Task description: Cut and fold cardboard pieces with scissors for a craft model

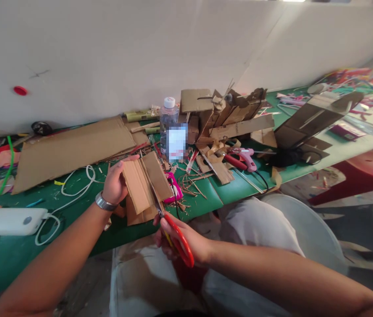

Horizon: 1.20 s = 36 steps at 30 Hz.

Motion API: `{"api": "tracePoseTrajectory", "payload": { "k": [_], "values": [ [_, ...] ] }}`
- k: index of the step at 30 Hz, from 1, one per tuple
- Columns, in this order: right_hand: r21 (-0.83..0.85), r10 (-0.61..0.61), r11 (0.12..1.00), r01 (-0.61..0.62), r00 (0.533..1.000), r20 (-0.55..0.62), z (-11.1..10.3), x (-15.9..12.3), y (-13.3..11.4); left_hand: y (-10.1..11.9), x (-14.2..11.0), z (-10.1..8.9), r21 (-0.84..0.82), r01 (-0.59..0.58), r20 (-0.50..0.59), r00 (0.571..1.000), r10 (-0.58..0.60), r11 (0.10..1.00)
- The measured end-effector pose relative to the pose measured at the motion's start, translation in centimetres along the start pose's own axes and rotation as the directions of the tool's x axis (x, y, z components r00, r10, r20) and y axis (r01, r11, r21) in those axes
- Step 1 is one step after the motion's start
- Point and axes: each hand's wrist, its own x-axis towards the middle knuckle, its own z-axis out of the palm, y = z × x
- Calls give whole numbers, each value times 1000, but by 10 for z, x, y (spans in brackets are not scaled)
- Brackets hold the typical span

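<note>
Left hand point(113, 184) pinched the cardboard piece point(137, 187) above the green table point(208, 198); right hand point(197, 243) gripped red-handled scissors point(185, 247), blades point(158, 208) at the board's near edge. Clean cutting called for taut board, fingers clear of the blades.

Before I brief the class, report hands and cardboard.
Left hand gripping cardboard piece. Right hand on red scissors, blades against it. Magenta object just beyond.

A silver-toned metal wristband point(106, 202) circles the left wrist point(110, 193), above pale, loose-looking trousers point(261, 222).
</note>
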Motion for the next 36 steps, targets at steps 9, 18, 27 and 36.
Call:
{"api": "tracePoseTrajectory", "payload": {
  "k": [9,18,27,36],
  "values": [
    [-38,12,999,-12,1000,10,-2,2,4,1,1,-1,26,12,13,1000,-13,1000],
    [-80,0,997,0,1000,-2,2,3,-1,5,3,-2,-51,50,5,999,-49,997],
    [-73,-20,997,21,1000,21,1,4,-5,10,2,-5,-101,62,7,998,-62,993],
    [-90,-21,996,23,999,26,2,2,-8,6,4,-7,-148,89,46,995,-83,985]
  ]
}}
